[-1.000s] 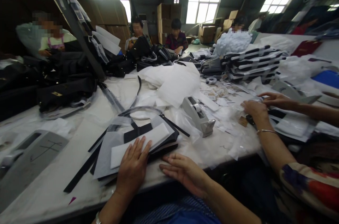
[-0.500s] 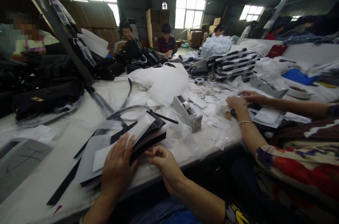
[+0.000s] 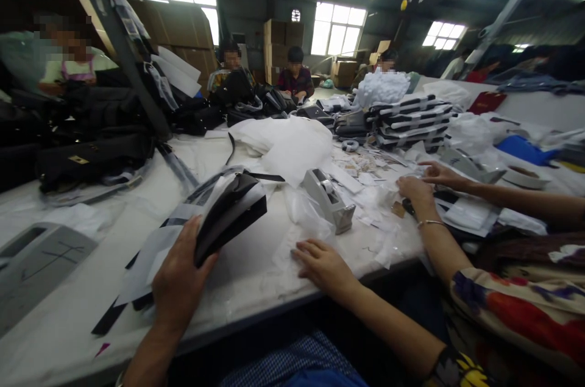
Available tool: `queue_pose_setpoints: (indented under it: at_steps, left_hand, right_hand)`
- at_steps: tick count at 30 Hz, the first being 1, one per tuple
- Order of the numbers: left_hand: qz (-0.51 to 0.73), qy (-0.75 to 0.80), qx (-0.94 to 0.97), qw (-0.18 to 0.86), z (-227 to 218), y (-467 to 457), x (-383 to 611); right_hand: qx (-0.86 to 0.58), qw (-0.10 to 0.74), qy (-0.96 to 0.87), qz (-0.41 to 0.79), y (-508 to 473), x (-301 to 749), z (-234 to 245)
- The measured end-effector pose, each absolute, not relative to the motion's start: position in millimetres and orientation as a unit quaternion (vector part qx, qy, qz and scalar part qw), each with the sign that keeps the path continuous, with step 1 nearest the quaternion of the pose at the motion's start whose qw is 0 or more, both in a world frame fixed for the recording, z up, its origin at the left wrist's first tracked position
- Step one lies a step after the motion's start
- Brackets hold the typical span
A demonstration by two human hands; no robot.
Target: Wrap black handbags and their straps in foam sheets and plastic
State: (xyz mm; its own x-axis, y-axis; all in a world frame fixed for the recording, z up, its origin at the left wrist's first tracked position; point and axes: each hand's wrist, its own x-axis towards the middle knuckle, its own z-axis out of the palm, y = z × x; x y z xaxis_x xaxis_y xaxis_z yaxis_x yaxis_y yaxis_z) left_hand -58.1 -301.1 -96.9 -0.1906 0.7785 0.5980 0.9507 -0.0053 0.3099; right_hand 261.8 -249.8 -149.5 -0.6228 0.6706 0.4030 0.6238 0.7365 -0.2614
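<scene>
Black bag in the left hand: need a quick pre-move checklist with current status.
1. Left hand has a grip on the black bag: ok, hand wrapped over its near edge.
2. Bag flat on the table: not ok, its right side is tilted up.
3. Right hand unloaded: ok, no object visible in it.
4. Right fingertips clear of the plastic film: cannot tell, they are too close to it.
5. Tape dispenser within reach: likely ok, it stands just beyond the right hand.
6. Co-worker's hands out of the way: ok, well off to the right.
</scene>
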Motion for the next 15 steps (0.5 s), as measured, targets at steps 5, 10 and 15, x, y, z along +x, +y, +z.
queue_pose_setpoints:
  at_steps: [5, 10, 15]
  left_hand:
    - [-0.345, -0.664, -0.648, 0.140, -106, -298, -55]
    - [-0.356, -0.689, -0.617, 0.132, -101, -297, -56]
    - [-0.365, -0.703, -0.598, 0.124, -96, -297, -57]
  right_hand:
    - [-0.338, 0.275, -0.897, 0.074, -245, 260, -153]
    - [-0.436, 0.418, -0.769, 0.208, -266, 263, -105]
    - [-0.398, 0.396, -0.703, 0.437, -304, 254, -67]
